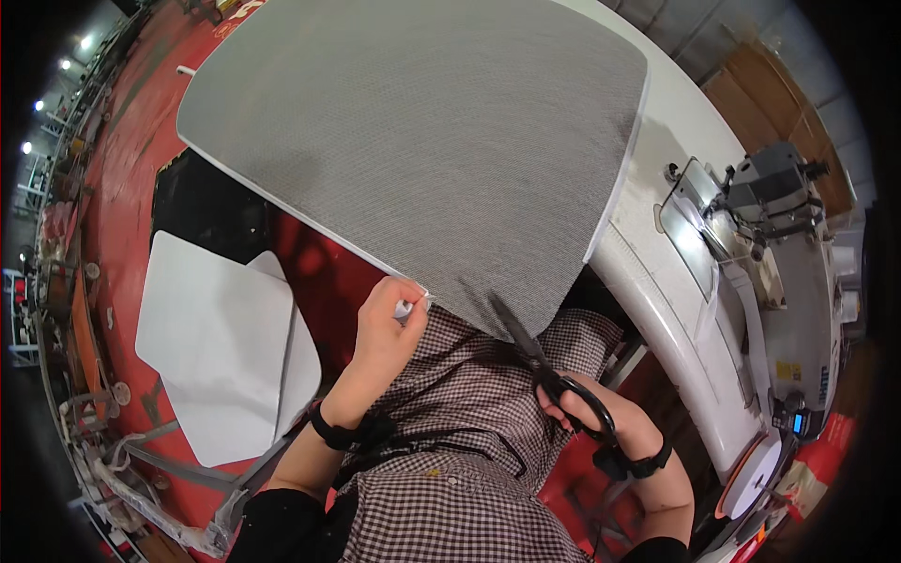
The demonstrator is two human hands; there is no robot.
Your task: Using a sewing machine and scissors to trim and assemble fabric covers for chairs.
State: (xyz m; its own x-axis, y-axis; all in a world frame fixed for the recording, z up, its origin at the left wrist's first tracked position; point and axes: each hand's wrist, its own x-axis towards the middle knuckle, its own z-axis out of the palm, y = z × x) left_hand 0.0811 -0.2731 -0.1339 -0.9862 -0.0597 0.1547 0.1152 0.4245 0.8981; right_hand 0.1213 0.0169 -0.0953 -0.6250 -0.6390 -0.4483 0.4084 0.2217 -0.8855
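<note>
A large grey woven panel (422, 159) with rounded corners spreads in front of me, white binding (300, 214) running along its side edges. Its near corner reaches over my checked apron. My left hand (387, 324) is closed in a pinch on the white binding, at the panel's near left edge. Part of the strip is hidden in the fingers. In my right hand (577, 405) are black-handled scissors (526, 342), fingers through the handle loops. Their dark blades point up and left over the near corner of the panel and look closed together.
White sheets (221, 347) with rounded corners lie in a stack at the left. On the right, a white worktable (648, 291) carries a sewing machine (770, 192) with a metal plate. A reel of white tape (751, 479) sits at the table's near right. The floor (131, 178) is red.
</note>
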